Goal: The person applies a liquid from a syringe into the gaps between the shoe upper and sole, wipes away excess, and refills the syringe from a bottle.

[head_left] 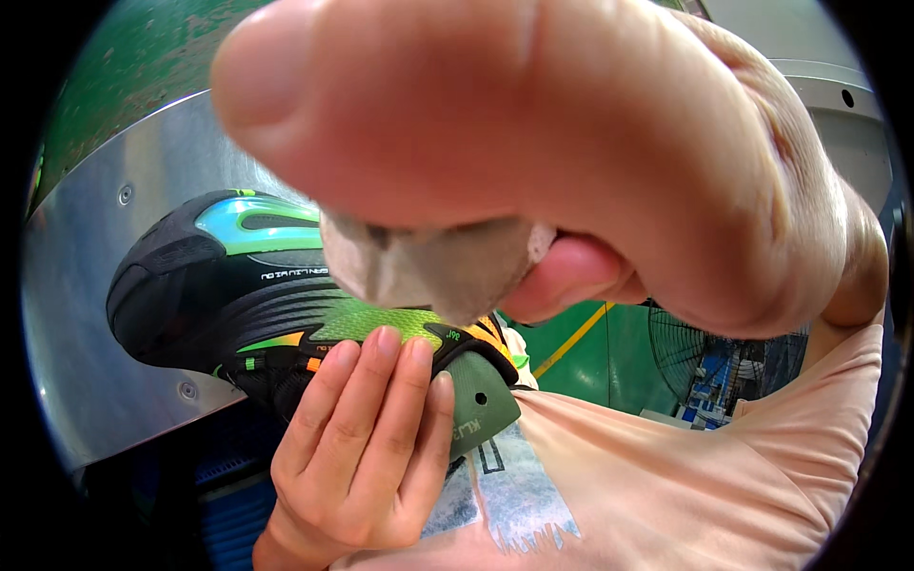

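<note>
A black sports shoe [190, 285] with green, blue and orange parts lies on its side over a metal surface, toe pointing left. From its opening sticks out a dark green shoe last [481, 404]. My left hand [357, 452] grips the shoe near that opening, its fingers lying together along the side; the thumb is hidden. Very close to the view, my right hand [609, 124] pinches a greyish-white lump [428, 266]. I cannot tell what the lump is made of. It hangs over the middle of the shoe and covers part of it.
The bare metal worktop [86, 276] has bolts in it and curves off at the left. Below its near edge is a dark blue item [233, 523]. A black fan [705, 352] stands at the right on the green floor [581, 357], which has a yellow line.
</note>
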`<action>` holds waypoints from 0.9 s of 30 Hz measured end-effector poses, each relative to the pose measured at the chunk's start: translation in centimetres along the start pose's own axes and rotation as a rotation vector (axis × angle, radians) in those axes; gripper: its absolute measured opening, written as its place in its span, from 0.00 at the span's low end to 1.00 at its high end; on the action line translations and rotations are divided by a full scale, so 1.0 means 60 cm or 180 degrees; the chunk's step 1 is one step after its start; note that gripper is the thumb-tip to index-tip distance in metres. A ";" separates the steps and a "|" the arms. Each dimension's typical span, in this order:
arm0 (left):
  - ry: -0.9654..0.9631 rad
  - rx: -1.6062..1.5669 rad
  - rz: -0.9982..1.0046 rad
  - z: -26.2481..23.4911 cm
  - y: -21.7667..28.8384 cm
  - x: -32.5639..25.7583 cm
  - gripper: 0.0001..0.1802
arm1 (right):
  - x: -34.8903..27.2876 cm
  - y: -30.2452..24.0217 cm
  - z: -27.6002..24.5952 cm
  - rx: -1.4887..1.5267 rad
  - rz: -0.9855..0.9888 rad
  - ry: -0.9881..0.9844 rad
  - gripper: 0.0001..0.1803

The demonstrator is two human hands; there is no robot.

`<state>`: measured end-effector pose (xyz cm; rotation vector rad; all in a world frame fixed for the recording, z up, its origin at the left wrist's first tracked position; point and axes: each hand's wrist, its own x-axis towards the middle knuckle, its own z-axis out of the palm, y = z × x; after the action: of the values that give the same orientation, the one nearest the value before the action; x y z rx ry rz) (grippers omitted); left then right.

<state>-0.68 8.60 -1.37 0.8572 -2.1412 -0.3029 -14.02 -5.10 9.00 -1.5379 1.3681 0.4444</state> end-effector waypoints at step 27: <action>-0.0098 -0.0145 -0.0229 0.006 0.007 0.016 0.05 | -0.137 0.108 0.078 0.0330 -0.1371 0.0224 0.54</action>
<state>-1.60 8.25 -0.81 0.9100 -2.1267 -0.4027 -20.74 4.02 10.74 -1.7158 1.0518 0.0522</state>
